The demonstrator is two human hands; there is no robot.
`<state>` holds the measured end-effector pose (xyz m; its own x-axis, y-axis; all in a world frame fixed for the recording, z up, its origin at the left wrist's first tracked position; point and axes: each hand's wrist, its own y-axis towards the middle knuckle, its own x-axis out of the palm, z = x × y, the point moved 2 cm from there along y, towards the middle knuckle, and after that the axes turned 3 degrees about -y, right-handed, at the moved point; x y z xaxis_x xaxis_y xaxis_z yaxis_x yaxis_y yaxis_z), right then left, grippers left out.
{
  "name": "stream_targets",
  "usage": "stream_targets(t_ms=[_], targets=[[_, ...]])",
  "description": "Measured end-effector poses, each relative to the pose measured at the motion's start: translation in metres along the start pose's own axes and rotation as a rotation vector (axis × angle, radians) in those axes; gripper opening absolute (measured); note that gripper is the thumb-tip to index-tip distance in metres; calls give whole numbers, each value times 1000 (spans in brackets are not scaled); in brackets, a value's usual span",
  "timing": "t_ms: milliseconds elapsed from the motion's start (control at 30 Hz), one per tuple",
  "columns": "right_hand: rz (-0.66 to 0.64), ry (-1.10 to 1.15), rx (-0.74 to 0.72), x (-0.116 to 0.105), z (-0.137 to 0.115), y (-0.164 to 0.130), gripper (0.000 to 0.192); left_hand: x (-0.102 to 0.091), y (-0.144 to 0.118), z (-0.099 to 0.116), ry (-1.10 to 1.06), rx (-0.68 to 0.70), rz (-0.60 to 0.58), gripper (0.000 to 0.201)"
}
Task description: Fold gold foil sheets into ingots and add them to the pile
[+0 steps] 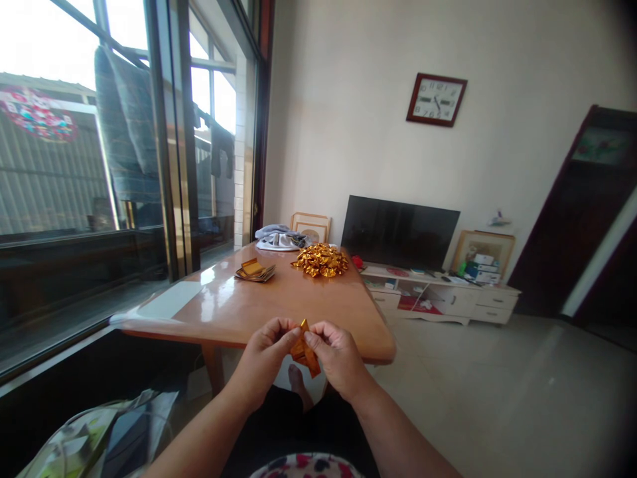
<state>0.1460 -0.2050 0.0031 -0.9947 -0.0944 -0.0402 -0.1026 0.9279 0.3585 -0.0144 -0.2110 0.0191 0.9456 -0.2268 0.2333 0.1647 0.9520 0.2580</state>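
Together, left hand [263, 352] and right hand [336, 355] pinch 1 folded gold paper [304, 350] — fingertips clenched on it, before the table [279, 305].

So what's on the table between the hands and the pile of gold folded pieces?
In the head view, only bare glossy tabletop lies between the hands' gold paper piece and the gold pile. The flat gold sheets sit off to the left.

A single head-worn camera looks forward and slightly down from a seated height, close above the person's forearms. It faces along the wooden table [279, 302] from its near edge toward the far wall, window on the left. The frame's outer corners darken, probably from the wide lens.
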Motion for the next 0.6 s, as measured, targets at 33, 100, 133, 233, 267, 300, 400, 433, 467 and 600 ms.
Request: stream_targets(t_ms=[33,100,133,233,267,300,400,433,467,600], targets=[[1,31,12,1,-1,0,31,-1,0,-1,0,7,2,24],[11,76,29,2,-3,0,31,-1,0,-2,2,9,-5,23],[19,87,33,2,-4,-1,31,-1,0,-3,4,6,-10,23],[38,99,34,3,-4,-1,32,0,-1,-4,0,2,-22,23],[39,102,34,4,-4,-1,31,1,-1,-4,-6,4,-21,24],[40,103,35,4,-3,-1,31,1,-1,-5,-13,5,-20,25],[53,96,36,4,0,-1,31,1,0,-8,-26,31,9,28],[64,82,28,3,1,-1,31,0,1,-9,-18,62,36,28],[79,63,16,3,2,-1,31,-1,2,-10,-1,99,66,28],[132,-20,-38,3,2,-1,30,-3,6,-17,82,179,127,28]])
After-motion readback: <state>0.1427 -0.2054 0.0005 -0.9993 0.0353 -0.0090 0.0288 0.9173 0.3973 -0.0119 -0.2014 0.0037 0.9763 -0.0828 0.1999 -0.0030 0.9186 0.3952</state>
